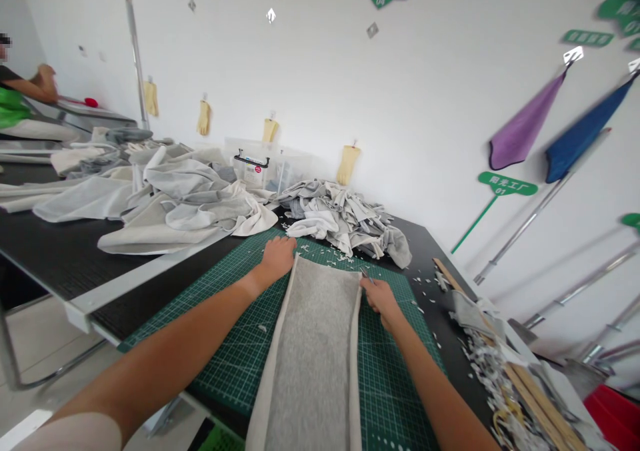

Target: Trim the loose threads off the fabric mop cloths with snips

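Grey strip [313, 344] lying flat on the mat [395, 384], scraps around it

My left hand [277, 259] rests open just beside the strip's far end; my right hand [380, 301] pinches a metal tool [367, 275] at its right edge. Pale edging [356, 331] runs along both long sides. Scraps [430, 317] litter the counter [65, 257] right of the mat; a cloth heap [340, 221] lies beyond it.

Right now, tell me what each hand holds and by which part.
The right hand grips small metal snips by the handle, only the tips showing, at the grey fabric strip's edge. The left hand holds nothing.
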The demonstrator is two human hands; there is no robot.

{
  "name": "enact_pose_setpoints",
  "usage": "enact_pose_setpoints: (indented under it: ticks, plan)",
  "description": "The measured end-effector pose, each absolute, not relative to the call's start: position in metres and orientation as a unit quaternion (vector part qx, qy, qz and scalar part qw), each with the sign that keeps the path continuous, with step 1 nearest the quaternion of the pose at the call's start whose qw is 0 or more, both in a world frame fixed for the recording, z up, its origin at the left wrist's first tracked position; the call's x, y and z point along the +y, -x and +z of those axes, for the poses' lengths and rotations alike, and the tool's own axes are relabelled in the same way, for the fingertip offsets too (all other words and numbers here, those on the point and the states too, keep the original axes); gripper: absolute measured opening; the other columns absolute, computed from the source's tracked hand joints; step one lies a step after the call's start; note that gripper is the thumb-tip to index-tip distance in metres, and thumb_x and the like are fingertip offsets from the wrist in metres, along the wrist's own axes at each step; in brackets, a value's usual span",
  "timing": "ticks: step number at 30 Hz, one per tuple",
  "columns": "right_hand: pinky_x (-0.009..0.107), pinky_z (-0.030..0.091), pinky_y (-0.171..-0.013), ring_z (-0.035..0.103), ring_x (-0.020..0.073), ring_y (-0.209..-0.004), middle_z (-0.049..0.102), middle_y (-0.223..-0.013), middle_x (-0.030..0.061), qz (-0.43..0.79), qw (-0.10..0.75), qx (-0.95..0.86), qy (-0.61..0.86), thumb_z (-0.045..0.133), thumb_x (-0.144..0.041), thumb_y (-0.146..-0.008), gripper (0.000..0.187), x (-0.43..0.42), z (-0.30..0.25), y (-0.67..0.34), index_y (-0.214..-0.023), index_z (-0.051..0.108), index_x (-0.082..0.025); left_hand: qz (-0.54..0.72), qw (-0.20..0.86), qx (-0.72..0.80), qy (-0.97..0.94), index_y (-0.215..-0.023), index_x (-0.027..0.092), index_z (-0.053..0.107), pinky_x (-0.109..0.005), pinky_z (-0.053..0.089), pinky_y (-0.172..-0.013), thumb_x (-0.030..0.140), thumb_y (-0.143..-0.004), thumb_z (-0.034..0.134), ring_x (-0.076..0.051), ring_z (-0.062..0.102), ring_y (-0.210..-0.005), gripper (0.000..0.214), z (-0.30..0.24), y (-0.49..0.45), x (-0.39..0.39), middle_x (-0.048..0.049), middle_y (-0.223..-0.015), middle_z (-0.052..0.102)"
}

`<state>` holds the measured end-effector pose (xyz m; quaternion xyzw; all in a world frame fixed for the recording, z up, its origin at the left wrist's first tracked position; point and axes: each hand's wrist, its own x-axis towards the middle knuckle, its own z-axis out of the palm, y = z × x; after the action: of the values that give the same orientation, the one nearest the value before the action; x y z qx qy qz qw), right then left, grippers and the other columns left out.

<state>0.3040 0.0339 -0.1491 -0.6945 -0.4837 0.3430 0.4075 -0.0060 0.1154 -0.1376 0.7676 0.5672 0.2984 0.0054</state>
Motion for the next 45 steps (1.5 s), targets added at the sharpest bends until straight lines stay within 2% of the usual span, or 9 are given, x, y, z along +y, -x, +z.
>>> enact_pose_setpoints:
  ticks: [4,8,12,17,22,28,32,38,45]
  plan:
    - [0.019,0.013,-0.036,0.021,0.0061,-0.038,0.028,-0.048,-0.0102,0.409,0.416,-0.475,0.659,0.056,-0.047,-0.078,0.034,0.033,-0.144,-0.295,-0.065,0.035,-0.024,0.35,0.109,0.428,-0.826,-0.117,0.022,0.064,-0.035,0.045,-0.093,0.025,-0.093,0.048,-0.025,0.064,-0.102,0.029,-0.127,-0.025,0.105,-0.0077,-0.105,0.072]
    - [0.017,0.01,-0.036,0.017,0.0035,-0.039,0.027,-0.053,-0.0118,0.503,0.45,-0.465,0.573,0.07,-0.054,-0.074,0.046,0.028,-0.138,-0.292,-0.07,0.037,-0.023,0.351,0.235,0.317,-0.849,-0.134,0.024,0.055,-0.033,0.048,-0.095,0.04,-0.094,0.051,-0.023,0.064,-0.108,0.043,-0.13,-0.069,0.102,-0.0066,-0.117,0.07]
    - [0.016,0.01,-0.036,0.018,0.0024,-0.04,0.029,-0.055,-0.0123,0.523,0.462,-0.472,0.538,0.078,-0.053,-0.07,0.048,0.024,-0.14,-0.294,-0.076,0.04,-0.022,0.337,0.299,0.26,-0.854,-0.124,0.022,0.064,-0.031,0.048,-0.095,0.037,-0.092,0.054,-0.021,0.065,-0.108,0.037,-0.144,-0.108,0.106,-0.0062,-0.118,0.071]
    - [0.016,0.01,-0.035,0.02,0.0026,-0.039,0.03,-0.054,-0.0125,0.513,0.476,-0.476,0.533,0.077,-0.051,-0.072,0.045,0.025,-0.146,-0.296,-0.08,0.044,-0.022,0.408,0.3,0.27,-0.819,-0.098,0.018,0.07,-0.028,0.049,-0.08,0.032,-0.092,0.053,-0.019,0.066,-0.087,0.023,-0.158,-0.122,0.1,-0.0044,-0.095,0.073]
    - [0.017,0.012,-0.033,0.019,0.0034,-0.037,0.031,-0.047,-0.0139,0.461,0.496,-0.485,0.553,0.08,-0.047,-0.068,0.046,0.026,-0.15,-0.291,-0.093,0.054,-0.02,0.419,0.309,0.302,-0.799,-0.093,0.017,0.066,-0.027,0.046,-0.073,0.03,-0.092,0.052,-0.017,0.064,-0.08,0.019,-0.162,-0.114,0.088,-0.0041,-0.088,0.071]
    - [0.017,0.012,-0.034,0.019,0.0036,-0.038,0.03,-0.047,-0.013,0.456,0.508,-0.483,0.548,0.075,-0.055,-0.073,0.043,0.023,-0.152,-0.291,-0.087,0.056,-0.019,0.428,0.321,0.296,-0.791,-0.095,0.018,0.064,-0.027,0.047,-0.077,0.032,-0.092,0.053,-0.017,0.063,-0.084,0.018,-0.161,-0.114,0.082,-0.0036,-0.089,0.069]
    - [0.017,0.013,-0.034,0.02,0.0036,-0.039,0.032,-0.05,-0.0114,0.455,0.494,-0.504,0.543,0.073,-0.057,-0.075,0.044,0.021,-0.151,-0.291,-0.078,0.051,-0.019,0.425,0.34,0.282,-0.79,-0.101,0.019,0.065,-0.026,0.046,-0.071,0.035,-0.091,0.056,-0.016,0.061,-0.076,0.021,-0.163,-0.115,0.084,-0.0018,-0.083,0.068]
    - [0.018,0.016,-0.033,0.025,0.0056,-0.039,0.035,-0.051,-0.0112,0.407,0.492,-0.541,0.547,0.077,-0.052,-0.073,0.043,0.021,-0.154,-0.289,-0.096,0.059,-0.02,0.446,0.319,0.305,-0.778,-0.082,0.017,0.063,-0.023,0.036,-0.06,0.035,-0.09,0.056,-0.013,0.052,-0.065,0.021,-0.163,-0.115,0.087,0.0015,-0.071,0.06]
    - [0.018,0.015,-0.033,0.025,0.0059,-0.039,0.033,-0.048,-0.011,0.413,0.501,-0.534,0.541,0.069,-0.055,-0.079,0.041,0.02,-0.154,-0.289,-0.092,0.059,-0.018,0.44,0.325,0.295,-0.783,-0.086,0.016,0.068,-0.023,0.037,-0.063,0.039,-0.089,0.057,-0.013,0.052,-0.067,0.026,-0.159,-0.112,0.087,0.0009,-0.072,0.061]
